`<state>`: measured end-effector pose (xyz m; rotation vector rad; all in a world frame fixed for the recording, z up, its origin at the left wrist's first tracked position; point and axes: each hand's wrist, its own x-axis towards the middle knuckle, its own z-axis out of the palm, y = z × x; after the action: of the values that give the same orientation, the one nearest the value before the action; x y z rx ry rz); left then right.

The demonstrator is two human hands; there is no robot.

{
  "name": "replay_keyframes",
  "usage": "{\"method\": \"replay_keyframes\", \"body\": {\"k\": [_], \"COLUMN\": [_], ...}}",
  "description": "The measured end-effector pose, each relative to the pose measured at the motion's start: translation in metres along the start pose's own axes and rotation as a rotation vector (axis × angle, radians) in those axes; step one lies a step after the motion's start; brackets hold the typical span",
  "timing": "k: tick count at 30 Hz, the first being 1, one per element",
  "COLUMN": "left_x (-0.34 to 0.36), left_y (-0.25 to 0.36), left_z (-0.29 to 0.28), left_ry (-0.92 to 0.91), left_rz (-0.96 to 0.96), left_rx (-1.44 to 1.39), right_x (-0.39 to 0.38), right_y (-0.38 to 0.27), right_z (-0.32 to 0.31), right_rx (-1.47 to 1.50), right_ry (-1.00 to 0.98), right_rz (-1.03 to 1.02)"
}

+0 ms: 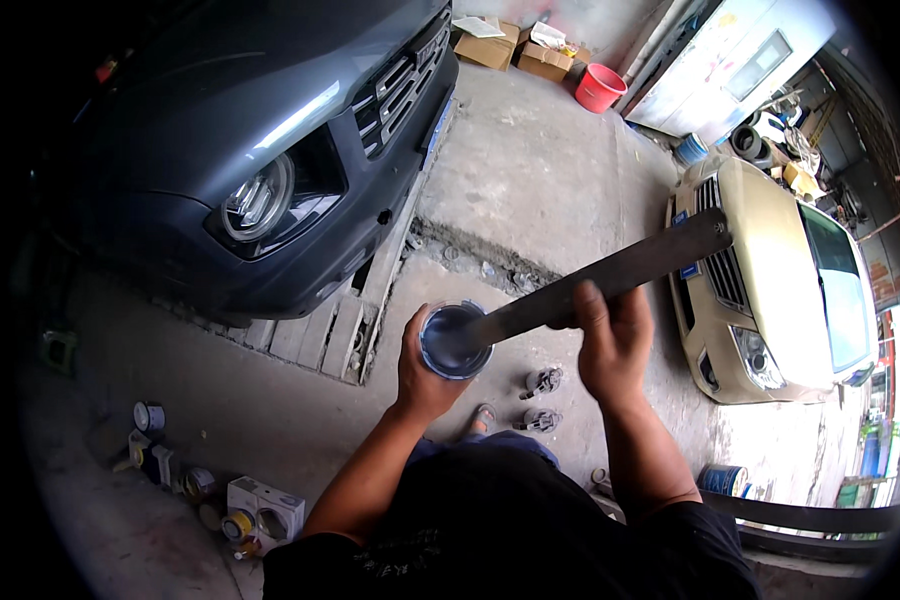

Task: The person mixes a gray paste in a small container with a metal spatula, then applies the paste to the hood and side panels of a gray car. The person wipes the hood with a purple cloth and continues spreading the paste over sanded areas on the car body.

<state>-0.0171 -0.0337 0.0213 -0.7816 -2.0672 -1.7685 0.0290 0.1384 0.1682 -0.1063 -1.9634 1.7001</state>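
My left hand (425, 375) is wrapped round the side of a round paint cup (437, 362) with dark blue-grey liquid in it. The cup is held in front of my body, its mouth facing up. In my right hand (612, 345) is a long, flat, dark stirring stick (620, 268), gripped with the thumb on top. It slants from the upper right down to the cup, and its low end is at the cup's mouth, blurred. Whether that end dips into the liquid is hard to tell. Below, between my arms, two spray guns (543, 382) stand on the floor.
A dark car (260, 160) stands at left, beside a slatted floor grate (315, 335); a gold car (770, 250) is at right. Cardboard boxes (487, 48) and a red bucket (600, 88) sit at the back. Tins and a white box (265, 512) lie at lower left.
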Motion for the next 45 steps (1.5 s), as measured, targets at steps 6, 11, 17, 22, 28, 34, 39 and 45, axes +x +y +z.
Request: {"method": "replay_keyframes", "body": {"k": [6,11,17,22,28,34,39,45], "left_x": [0.007,0.01,0.019,0.02,0.024,0.031,0.048,0.082], "left_y": [0.001,0.0,0.0,-0.006,-0.014,-0.031,-0.063,-0.092], "left_z": [-0.011,-0.023,-0.061,-0.101,-0.135,-0.155,-0.166,-0.17], "left_ry": [0.046,0.056,0.02,0.045,0.14,0.256,0.347,0.399], "left_rz": [0.011,-0.039,-0.022,0.055,0.019,-0.09,-0.171,-0.228], "left_rx": [-0.065,-0.178,-0.136,-0.094,-0.081,0.133,0.343,0.357], "right_x": [0.027,0.034,0.041,0.048,0.066,0.092,0.118,0.161], "right_y": [-0.011,-0.013,0.002,0.015,0.016,0.018,0.02,0.059], "right_z": [-0.02,-0.017,0.002,0.04,0.087,0.133,0.193,0.25], "right_rx": [0.15,0.219,0.414,0.587,0.611,0.501,0.276,-0.05], "right_ry": [0.144,0.156,0.13,0.113,0.038,-0.145,-0.376,-0.653], "right_rz": [0.046,0.079,0.223,0.324,0.381,0.292,0.027,-0.412]}}
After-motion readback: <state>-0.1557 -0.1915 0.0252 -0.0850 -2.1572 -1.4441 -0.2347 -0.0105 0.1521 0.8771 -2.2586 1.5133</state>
